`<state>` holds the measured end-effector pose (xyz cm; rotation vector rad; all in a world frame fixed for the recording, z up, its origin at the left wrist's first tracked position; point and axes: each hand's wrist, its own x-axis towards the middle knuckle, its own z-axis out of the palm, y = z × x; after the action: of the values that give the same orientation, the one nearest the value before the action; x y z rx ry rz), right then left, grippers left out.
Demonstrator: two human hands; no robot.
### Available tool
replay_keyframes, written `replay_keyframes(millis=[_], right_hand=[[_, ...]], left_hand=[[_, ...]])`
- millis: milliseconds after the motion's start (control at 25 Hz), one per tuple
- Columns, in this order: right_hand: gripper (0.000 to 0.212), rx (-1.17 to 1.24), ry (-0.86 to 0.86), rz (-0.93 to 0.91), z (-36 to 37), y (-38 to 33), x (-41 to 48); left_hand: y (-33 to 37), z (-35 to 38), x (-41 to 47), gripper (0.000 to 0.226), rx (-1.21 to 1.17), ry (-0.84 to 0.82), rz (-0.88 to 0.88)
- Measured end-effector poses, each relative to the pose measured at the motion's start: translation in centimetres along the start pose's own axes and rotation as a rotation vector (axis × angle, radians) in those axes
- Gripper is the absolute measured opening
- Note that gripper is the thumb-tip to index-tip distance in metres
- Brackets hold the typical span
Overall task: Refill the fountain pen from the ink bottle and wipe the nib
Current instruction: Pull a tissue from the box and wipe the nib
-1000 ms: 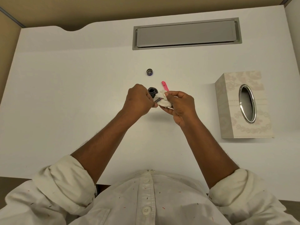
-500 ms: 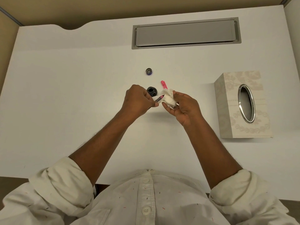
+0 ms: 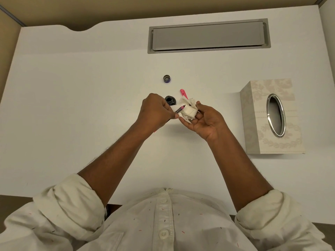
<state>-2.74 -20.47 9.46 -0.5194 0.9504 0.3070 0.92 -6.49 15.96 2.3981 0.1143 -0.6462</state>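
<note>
One slim pink-and-clear plastic fountain pen (image 3: pixel 180 109), light, slick and fragile at the nib, is pinched mid-barrel, the safest hold, by the left hand (image 3: pixel 155 111). Its tip is just beside one soft crumpled white tissue (image 3: pixel 187 110) cupped in the right hand (image 3: pixel 206 122). One open dark glass ink bottle (image 3: pixel 170 100) stands just beyond the left fingers on the white counter (image 3: pixel 90 87).
</note>
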Motion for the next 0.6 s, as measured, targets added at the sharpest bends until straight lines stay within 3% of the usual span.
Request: replay_keyframes(millis=[600], right_hand=[[0.016,0.083,-0.250,-0.043,-0.04,0.33,-0.81]], left_hand=[[0.23,-0.12,0.02,0.020,0.057,0.033,0.019]])
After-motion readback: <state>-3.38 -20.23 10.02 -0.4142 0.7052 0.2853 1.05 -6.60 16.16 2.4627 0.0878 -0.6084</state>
